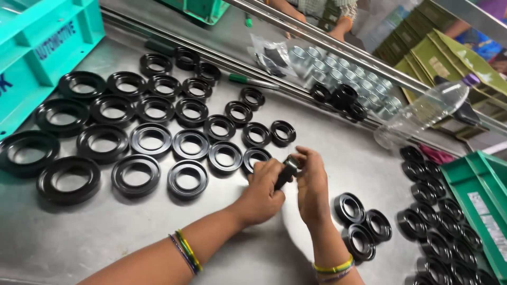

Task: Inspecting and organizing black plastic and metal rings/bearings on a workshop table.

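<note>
Black rubber fills most of what I look down on: rows of black ring seals (153,140) are laid flat on the steel table (63,243), running from large ones at the near left to smaller ones further right and away. My left hand (262,191) and my right hand (312,184) meet in the middle, just right of the last ring in the near row. Between them I hold one small black ring with a metal insert (288,170); the fingers of both hands are closed around it, left from below and right from the side, thumbs pressed in.

Judging by the layout, the rows at the left look like pieces still bare, since their centres show only table. A cluster of three black rings (362,224) lies near right of my wrist, and a long line of more rings (435,227) runs along the green tray (483,206) at the far right; whether those are finished I cannot tell. Silver metal sleeves (338,71) sit beyond the rail (211,55), beside a clear plastic bottle (422,113). A teal crate (47,47) stands at the far left.
</note>
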